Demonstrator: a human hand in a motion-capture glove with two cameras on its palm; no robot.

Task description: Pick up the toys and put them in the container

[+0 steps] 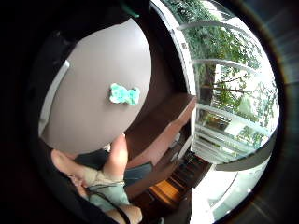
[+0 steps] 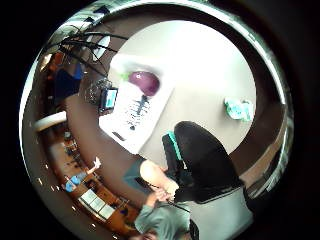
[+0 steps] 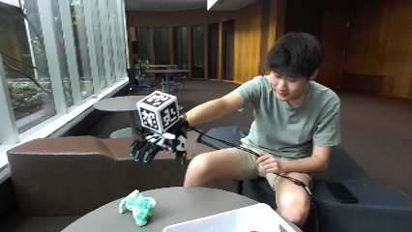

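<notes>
Outside view. A seated person holds the gloved right hand (image 3: 156, 145) in the air above a round grey table (image 3: 186, 203), palm down, fingers hanging relaxed and slightly apart, gripping nothing. Below the hand and clear of it, a teal plush toy (image 3: 138, 207) lies on the tabletop. Beside the toy, on the side nearer the person, the rim of a white container (image 3: 225, 221) shows at the table's edge; its inside cannot be seen from here. The person's bare left hand (image 3: 267, 164) rests on the thigh. A brown upholstered bench (image 3: 71, 169) stands behind the table, under the raised hand.

Little finger side palm view. The tabletop (image 1: 88, 93) lies well apart from the palm, and the teal toy (image 1: 124, 94) lies alone on it, untouched by any finger. The person's bare knee and shorts appear past the table's edge, with the brown bench (image 1: 159, 123) and a glazed wall (image 1: 229, 93) further off.

Thumb side palm view. The white container (image 2: 132, 117) sits on the table (image 2: 200, 75), well apart from the hand, and holds a purple rounded toy (image 2: 144, 81) at one end; a slim dark item also lies in it, too small to identify. The teal toy (image 2: 239, 109) lies on the bare tabletop, outside the container and well away from it. One black-gloved finger (image 2: 205, 160) crosses the view close to the camera, touching nothing.
</notes>
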